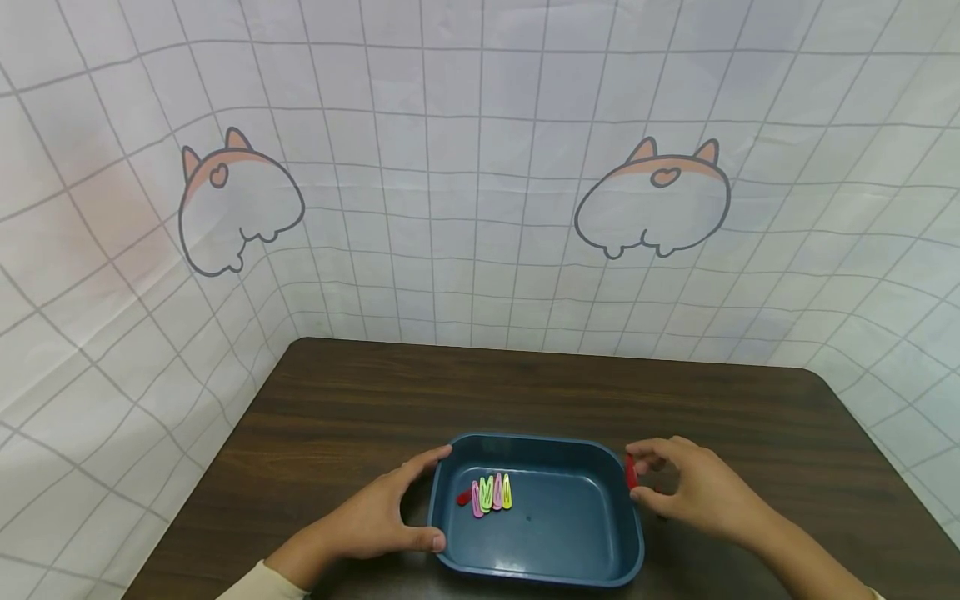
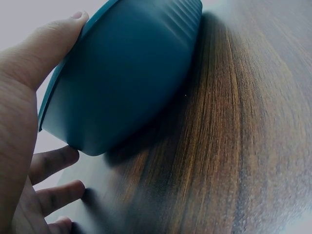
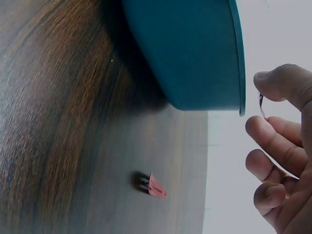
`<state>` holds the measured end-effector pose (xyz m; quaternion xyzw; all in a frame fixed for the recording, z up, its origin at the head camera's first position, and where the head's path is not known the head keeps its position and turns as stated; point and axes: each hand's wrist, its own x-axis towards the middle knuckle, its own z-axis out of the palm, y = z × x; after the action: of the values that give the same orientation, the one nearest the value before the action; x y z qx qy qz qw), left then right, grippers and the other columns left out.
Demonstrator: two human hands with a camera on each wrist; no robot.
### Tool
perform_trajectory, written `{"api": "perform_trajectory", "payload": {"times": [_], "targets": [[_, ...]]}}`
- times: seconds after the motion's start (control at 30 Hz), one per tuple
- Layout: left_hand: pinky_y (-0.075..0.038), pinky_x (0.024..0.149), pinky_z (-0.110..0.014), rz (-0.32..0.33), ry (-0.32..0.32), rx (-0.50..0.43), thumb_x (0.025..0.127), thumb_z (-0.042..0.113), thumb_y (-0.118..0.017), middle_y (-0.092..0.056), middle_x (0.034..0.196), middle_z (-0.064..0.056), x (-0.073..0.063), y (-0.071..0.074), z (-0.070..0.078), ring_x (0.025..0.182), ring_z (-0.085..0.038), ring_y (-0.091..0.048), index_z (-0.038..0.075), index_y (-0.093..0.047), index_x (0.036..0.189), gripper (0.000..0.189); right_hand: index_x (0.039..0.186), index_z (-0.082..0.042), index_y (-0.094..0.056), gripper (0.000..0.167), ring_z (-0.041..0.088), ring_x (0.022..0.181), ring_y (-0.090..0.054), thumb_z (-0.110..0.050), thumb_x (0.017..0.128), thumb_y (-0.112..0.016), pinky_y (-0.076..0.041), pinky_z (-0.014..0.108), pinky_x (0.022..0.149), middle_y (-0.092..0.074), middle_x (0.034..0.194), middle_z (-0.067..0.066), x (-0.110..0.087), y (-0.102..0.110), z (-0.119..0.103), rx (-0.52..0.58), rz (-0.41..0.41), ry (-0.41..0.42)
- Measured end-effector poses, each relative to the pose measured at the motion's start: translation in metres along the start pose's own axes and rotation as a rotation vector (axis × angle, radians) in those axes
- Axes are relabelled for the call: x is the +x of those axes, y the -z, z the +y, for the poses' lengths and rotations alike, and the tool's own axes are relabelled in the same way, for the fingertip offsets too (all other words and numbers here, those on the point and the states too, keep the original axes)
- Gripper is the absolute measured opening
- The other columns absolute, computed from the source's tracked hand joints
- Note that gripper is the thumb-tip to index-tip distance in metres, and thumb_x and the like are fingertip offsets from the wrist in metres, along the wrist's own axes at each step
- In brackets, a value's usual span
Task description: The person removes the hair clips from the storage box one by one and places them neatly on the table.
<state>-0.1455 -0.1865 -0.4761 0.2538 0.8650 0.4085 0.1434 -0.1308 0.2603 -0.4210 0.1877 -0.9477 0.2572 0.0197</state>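
Note:
A blue plastic tray (image 1: 577,533) stands on the table. My left hand (image 1: 378,512) grips its left end, thumb on the near part of the rim and forefinger at the far corner. Beside the tray's right end, my right hand (image 1: 693,487) pinches a red hair clip (image 1: 631,472) between thumb and fingers; the right wrist view shows this clip (image 3: 261,103) edge-on. Toward the tray's left side, several pink, green and yellow hair clips (image 1: 486,494) lie in a row, with a red hair clip (image 1: 464,497) at their left.
Another red hair clip (image 3: 156,187) lies on the table, seen in the right wrist view. The dark wood-grain table (image 1: 525,387) reaches back to a white grid-patterned curtain (image 1: 480,208) printed with cartoon animals, which also hangs at both sides.

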Motion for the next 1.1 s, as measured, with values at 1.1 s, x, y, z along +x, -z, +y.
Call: {"api": "perform_trajectory", "payload": {"times": [1.1], "targets": [[-0.035,0.105,-0.072,-0.002,0.018,0.034,0.08,0.053,-0.084,-0.038,0.16,-0.003,0.0,0.0,0.0,0.142,-0.039,-0.04,0.039,-0.026,0.161,0.101,0.123,-0.019,-0.071,0.053,0.02,0.104,-0.06,-0.049,0.081,-0.086,-0.054,0.047,0.084,-0.066,0.117,-0.009,-0.02,-0.002,0.049,-0.044,0.007,0.003]]}}
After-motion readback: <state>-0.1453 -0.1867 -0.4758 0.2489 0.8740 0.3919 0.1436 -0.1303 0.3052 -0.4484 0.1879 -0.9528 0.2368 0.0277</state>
